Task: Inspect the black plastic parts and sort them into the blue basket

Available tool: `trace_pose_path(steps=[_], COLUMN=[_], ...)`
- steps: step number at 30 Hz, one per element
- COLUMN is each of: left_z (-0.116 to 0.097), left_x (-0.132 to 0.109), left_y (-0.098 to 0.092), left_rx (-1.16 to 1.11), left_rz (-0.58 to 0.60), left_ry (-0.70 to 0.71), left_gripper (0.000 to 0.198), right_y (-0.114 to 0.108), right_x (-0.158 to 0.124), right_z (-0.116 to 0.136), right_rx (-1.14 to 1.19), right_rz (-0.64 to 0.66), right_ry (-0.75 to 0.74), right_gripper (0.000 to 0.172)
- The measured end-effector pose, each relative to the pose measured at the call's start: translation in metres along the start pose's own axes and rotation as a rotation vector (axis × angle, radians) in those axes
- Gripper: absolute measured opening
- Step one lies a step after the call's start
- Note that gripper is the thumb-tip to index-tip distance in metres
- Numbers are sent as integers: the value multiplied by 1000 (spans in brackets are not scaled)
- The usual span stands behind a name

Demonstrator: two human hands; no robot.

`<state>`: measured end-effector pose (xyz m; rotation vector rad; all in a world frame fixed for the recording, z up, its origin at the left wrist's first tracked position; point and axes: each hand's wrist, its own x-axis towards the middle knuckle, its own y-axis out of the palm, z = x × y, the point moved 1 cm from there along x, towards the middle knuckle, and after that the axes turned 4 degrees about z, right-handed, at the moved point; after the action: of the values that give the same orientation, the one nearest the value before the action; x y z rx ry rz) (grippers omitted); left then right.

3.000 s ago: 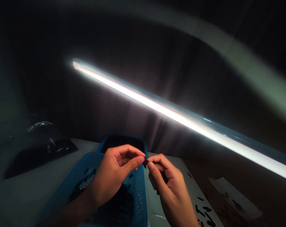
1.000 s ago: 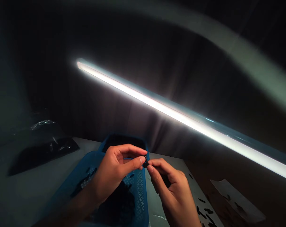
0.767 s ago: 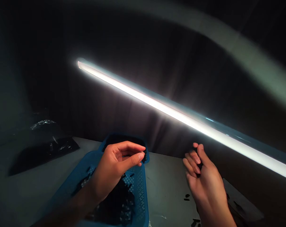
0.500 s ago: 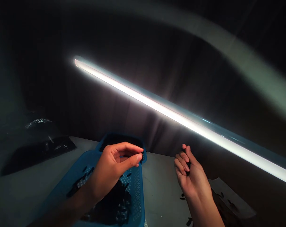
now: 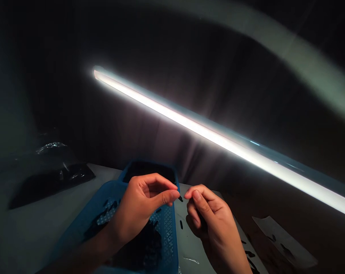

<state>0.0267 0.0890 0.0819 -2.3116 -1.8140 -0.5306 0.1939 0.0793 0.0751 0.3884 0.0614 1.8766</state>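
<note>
My left hand (image 5: 149,207) is above the blue basket, thumb and fingertips pinched together. A small black piece (image 5: 181,198) sticks out at its fingertips. Facing it, my right hand (image 5: 213,220) has its thumb against the index finger and the other fingers curled in. Something dark (image 5: 202,223) shows in the right palm, partly hidden by the fingers. The two sets of fingertips are close but apart. Below the left wrist, the blue basket (image 5: 174,243) holds a heap of small black pieces (image 5: 143,247).
A second blue basket (image 5: 176,177) with dark contents stands behind. Loose black pieces (image 5: 181,224) lie on the white table (image 5: 189,243). A white sheet (image 5: 300,251) with black pieces is at right, a dark plastic bag (image 5: 52,182) at left. A lit tube lamp (image 5: 218,140) crosses above.
My right hand has come left and turned over, bringing its fingertips near those of my left hand. The left hand stays pinched; the black piece at its tips now shows. The view has shifted slightly.
</note>
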Motion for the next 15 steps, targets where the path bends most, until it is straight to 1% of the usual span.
trace_pose_path(steps=[3, 8, 11, 13, 15], left_z=[1, 1, -1, -5, -10], left_x=[-1, -1, -1, -1, -2], left_y=[0, 1, -1, -3, -5], left_rx=[-22, -50, -15, 50, 121], left_rz=[-16, -17, 4, 1, -5], left_ry=[19, 66, 114, 149, 187], left_gripper=[7, 11, 7, 3, 5], right_y=[7, 16, 18, 18, 19], right_x=[-4, -12, -14, -14, -13], right_z=[4, 10, 12, 13, 16], right_rx=[-178, -397, -469, -489, -494], right_rz=[-79, -129, -189, -203, -209], right_ry=[-47, -114, -176, -203, -218], right_gripper=[32, 28, 24, 23, 23])
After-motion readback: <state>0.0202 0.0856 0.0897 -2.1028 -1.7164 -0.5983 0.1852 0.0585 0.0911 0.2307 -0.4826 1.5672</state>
